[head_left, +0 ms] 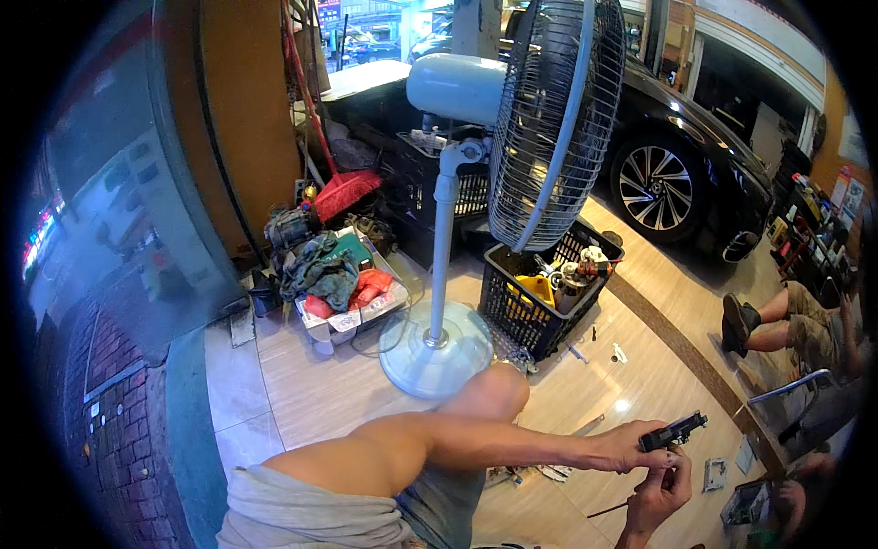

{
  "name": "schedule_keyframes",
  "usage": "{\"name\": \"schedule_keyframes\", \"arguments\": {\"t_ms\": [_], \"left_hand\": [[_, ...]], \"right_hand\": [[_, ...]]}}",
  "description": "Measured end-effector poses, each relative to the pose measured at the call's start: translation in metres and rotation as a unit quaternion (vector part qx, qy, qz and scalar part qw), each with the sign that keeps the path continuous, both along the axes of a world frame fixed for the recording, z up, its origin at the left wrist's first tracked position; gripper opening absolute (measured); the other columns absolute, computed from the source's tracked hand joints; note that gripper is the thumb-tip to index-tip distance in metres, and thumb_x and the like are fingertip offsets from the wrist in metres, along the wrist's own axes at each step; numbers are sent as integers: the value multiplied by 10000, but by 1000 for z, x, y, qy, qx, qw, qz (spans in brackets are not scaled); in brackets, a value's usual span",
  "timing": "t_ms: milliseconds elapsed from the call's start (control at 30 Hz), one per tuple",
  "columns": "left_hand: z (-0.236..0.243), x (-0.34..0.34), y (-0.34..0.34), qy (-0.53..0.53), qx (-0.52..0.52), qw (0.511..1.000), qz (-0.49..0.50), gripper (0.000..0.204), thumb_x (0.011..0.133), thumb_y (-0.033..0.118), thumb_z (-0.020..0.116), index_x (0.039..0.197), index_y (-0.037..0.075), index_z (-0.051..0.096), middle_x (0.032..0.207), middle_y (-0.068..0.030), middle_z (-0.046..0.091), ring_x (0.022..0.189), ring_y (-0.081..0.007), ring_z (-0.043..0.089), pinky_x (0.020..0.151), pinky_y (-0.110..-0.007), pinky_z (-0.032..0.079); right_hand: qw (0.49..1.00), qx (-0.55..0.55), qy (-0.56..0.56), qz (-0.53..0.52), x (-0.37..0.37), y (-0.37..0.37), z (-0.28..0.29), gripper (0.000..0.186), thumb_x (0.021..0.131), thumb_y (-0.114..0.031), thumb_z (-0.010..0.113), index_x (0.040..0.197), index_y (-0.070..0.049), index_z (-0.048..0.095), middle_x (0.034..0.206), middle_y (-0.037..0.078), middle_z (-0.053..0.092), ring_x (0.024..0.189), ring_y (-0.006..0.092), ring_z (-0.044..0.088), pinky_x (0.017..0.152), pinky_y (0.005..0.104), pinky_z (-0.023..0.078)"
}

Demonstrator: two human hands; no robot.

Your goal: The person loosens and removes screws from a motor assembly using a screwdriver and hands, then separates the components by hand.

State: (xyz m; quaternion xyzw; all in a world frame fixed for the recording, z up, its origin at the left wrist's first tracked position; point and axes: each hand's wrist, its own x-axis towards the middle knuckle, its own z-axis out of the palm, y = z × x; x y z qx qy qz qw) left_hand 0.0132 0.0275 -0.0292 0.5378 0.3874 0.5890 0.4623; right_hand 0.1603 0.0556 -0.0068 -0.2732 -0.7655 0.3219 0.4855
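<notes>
My left hand (629, 448) reaches across from the lower left and grips a small black device (675, 430), held out over the tiled floor at the lower right. Just below it, my right hand (660, 494) comes up from the bottom edge with its fingers curled and touching the underside of the same black part. My bent knee (489, 393) sits between my body and the hands. A thin dark rod (608, 509) lies on the floor under my hands.
A pale blue pedestal fan (439, 352) stands just ahead of my knee. Behind it are a black plastic crate (535, 302) of parts, a white box of rags (352, 302), a red broom (343, 188), and a black car (695, 156). Another person's legs (777, 325) rest at right.
</notes>
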Motion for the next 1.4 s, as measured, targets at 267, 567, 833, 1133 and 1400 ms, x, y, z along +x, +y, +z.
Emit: {"name": "schedule_keyframes", "arguments": {"t_ms": [267, 567, 833, 1133, 1400], "left_hand": [[27, -23, -19, -79, -75, 993, -35, 684, 841, 317, 736, 1416, 101, 437, 815, 23, 566, 564, -45, 461, 481, -200, 386], [35, -7, -13, -129, -73, 980, -132, 723, 774, 763, 598, 1063, 106, 512, 746, 26, 512, 570, -60, 521, 478, -191, 390], [31, -6, -19, -59, -143, 981, -113, 983, 588, 977, 354, 938, 86, 579, 753, 20, 532, 595, -72, 515, 482, -223, 393], [31, -6, -7, -39, -71, 994, -72, 789, 850, 656, 608, 1325, 42, 470, 739, 23, 499, 584, -59, 493, 499, -217, 418], [15, -10, -11, 10, -71, 997, 24, 639, 907, 368, 633, 1400, 20, 423, 704, 44, 480, 582, -38, 460, 499, -207, 390]], "right_hand": [[997, 54, -8, -61, -22, -5, 25, 121, 839, -42, 715, 942, 1, 670, 734, 40, 613, 586, 72, 499, 504, 223, 394], [993, -15, 94, -73, -12, -8, 34, 176, 820, 8, 724, 990, -14, 680, 746, 35, 659, 527, 29, 514, 444, 192, 371], [995, 56, 10, -83, -7, -4, 40, 126, 823, -4, 721, 944, -5, 684, 744, 55, 661, 490, 58, 567, 414, 224, 376], [991, 78, -37, -101, 0, 5, 44, 138, 806, -30, 729, 939, -43, 695, 770, 59, 655, 464, 89, 515, 431, 263, 393], [978, 184, -36, -92, -5, 6, 23, 83, 849, -79, 678, 901, -19, 656, 764, 131, 619, 639, 285, 629, 540, 370, 509]]}}
